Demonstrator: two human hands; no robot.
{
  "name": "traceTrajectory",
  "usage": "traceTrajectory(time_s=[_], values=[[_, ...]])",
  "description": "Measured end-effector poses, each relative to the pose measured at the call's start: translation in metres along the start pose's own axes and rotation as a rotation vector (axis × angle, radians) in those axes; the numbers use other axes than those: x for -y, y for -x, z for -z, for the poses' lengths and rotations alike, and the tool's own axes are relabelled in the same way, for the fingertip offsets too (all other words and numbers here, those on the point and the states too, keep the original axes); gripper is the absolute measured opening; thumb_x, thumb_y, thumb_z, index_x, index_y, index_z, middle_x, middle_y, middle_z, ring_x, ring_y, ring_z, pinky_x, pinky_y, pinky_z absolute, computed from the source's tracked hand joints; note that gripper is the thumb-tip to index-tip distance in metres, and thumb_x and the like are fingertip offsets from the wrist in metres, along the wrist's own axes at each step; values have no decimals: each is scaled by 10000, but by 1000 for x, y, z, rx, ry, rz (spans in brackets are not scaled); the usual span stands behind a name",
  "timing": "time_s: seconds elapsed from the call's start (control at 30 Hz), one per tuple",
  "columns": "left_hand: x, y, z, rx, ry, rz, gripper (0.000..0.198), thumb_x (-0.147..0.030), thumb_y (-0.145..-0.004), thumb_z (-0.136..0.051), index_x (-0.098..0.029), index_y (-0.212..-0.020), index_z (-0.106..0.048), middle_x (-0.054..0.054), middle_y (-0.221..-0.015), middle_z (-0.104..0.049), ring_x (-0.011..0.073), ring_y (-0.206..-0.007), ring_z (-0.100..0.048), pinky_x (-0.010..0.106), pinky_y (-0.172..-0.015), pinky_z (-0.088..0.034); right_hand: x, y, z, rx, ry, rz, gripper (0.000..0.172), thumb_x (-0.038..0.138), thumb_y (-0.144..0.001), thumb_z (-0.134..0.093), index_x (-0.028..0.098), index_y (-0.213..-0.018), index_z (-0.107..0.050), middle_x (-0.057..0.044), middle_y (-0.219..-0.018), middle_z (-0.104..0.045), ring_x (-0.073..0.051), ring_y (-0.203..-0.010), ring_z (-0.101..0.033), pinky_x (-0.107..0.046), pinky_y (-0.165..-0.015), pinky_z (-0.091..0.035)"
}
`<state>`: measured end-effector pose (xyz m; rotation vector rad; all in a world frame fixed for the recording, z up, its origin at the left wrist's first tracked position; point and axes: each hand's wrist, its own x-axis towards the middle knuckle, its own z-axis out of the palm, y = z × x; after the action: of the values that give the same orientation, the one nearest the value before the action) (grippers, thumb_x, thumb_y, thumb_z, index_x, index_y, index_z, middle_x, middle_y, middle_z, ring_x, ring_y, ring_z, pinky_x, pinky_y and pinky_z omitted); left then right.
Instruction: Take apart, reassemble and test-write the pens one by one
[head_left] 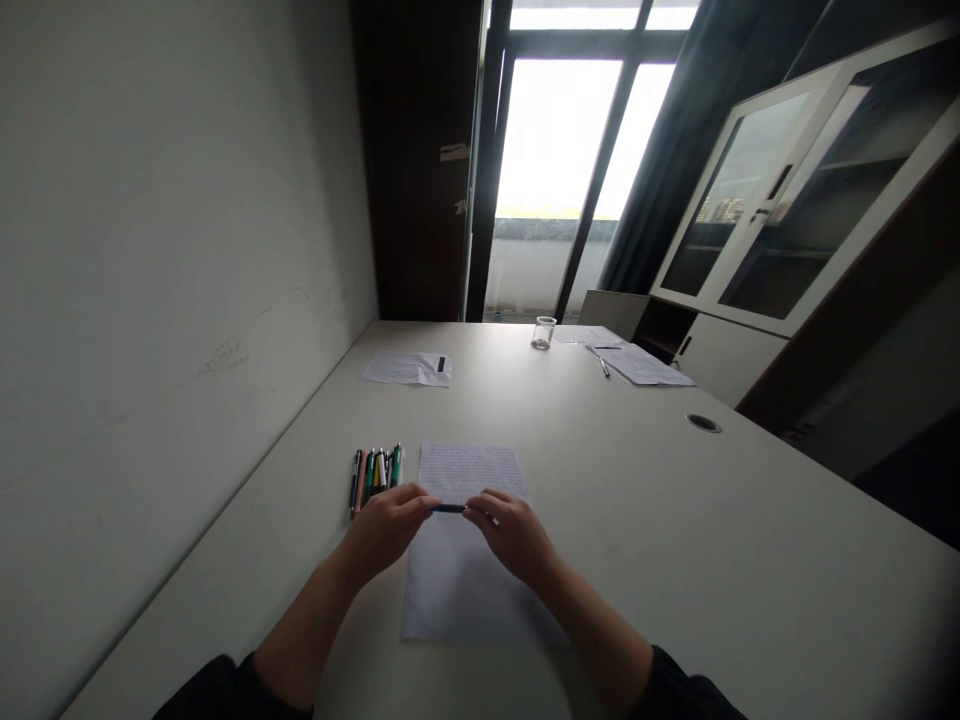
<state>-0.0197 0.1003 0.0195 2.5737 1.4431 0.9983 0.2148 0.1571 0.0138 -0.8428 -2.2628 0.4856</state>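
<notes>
Between my two hands a dark pen (450, 508) lies level, held at both ends above a sheet of paper (465, 590). My left hand (390, 525) is closed on the pen's left end, where a bit of blue shows. The fingers of my right hand (514, 530) pinch its other end. Under the hands, the upper part of the paper carries lines of writing, while the lower part looks blank. Just beyond my left hand lies a row of several pens (377, 468) in dark, pink, green and white; my hand partly hides their near ends.
On the white table (637, 560) stands a glass (543, 333) near the far edge. Papers (645, 364) with a pen (604, 367) lie at the far right, another sheet (405, 368) at the far left. A round cable hole (703, 424) is at right. A wall (187, 300) borders the left side.
</notes>
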Motion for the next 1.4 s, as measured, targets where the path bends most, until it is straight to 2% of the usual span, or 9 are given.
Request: traceTrajectory(time_s=[0.3,0.67,1.07,1.4], values=[[-2,-2,1,-26,-6,-28,226,-190,-990,-505,-232,-1159,-649,46,-981,-687,146,-859,-665,279,-756,-562,2,0,3,28,-52,-37,206,229,-950,-565,213,-789,-692,-19,-768,-678,-150,-688,-614,-244,-683,-429],[2,-1,-3,-62,-20,-53,238,-171,-967,-548,-239,-1159,-671,44,-974,-698,140,-860,-674,246,-764,-560,0,1,3,54,-65,-42,246,217,-957,-540,205,-745,-664,-9,-734,-656,-146,-679,-605,-238,-679,-421],[0,-2,-1,-53,-45,-85,242,-154,-974,-530,-230,-1167,-657,50,-980,-698,148,-865,-669,262,-768,-558,2,-1,5,50,-101,-61,284,210,-953,-543,190,-697,-666,-13,-708,-657,-142,-648,-598,-240,-653,-421],[1,0,-2,-43,3,-6,234,-178,-973,-539,-228,-1181,-635,50,-1009,-683,166,-903,-664,295,-798,-563,3,-2,10,37,-46,-42,274,245,-974,-512,201,-746,-658,-18,-742,-655,-147,-664,-599,-242,-668,-429]])
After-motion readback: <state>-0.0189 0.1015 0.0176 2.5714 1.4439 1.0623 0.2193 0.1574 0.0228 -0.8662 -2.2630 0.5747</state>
